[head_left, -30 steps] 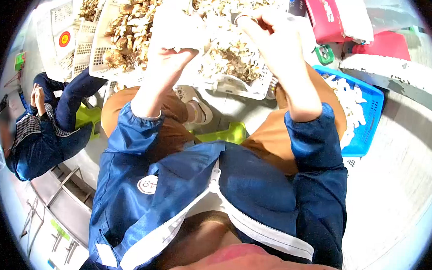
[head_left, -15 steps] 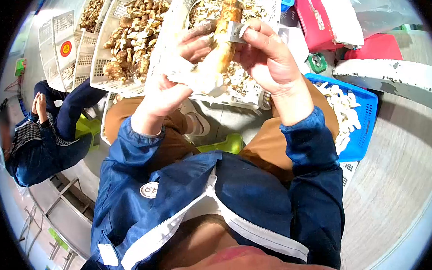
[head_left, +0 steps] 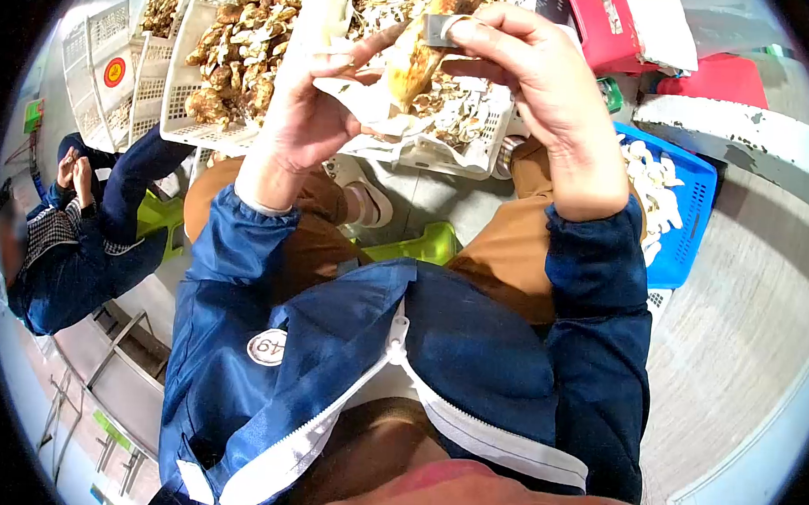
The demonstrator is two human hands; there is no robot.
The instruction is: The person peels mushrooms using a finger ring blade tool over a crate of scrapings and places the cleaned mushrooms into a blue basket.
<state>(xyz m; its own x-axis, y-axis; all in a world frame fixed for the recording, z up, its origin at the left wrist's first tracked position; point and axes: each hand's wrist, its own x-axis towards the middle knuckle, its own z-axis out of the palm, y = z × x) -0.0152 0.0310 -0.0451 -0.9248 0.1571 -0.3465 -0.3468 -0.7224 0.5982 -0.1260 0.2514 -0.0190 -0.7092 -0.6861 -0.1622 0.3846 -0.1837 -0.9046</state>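
My left hand [head_left: 316, 111] is closed around the lower part of a long brown-and-yellow mushroom [head_left: 412, 70] and a white cloth or paper [head_left: 366, 104] wrapped at its base. The mushroom is tilted, its dark end pointing away from me. In my right hand [head_left: 533, 63], thumb and fingers pinch a small flat metal blade [head_left: 441, 30], which lies against the upper part of the mushroom. Some fingertips of my right hand are hidden behind the mushroom. Below both hands is a white crate [head_left: 483, 156] holding pale shavings [head_left: 457, 118].
At left, a white crate [head_left: 176, 103] holds many brown mushrooms [head_left: 241, 61]. A blue basket [head_left: 690, 222] of white pieces [head_left: 650, 188] is on the right. Red containers [head_left: 720, 82] stand beyond it. A co-worker [head_left: 85, 245] sits at far left, hands together.
Both hands and the mushroom sit slightly higher in view, and the mushroom's dark end has tipped farther away. My right hand has shifted a little right, the blade still on the mushroom.
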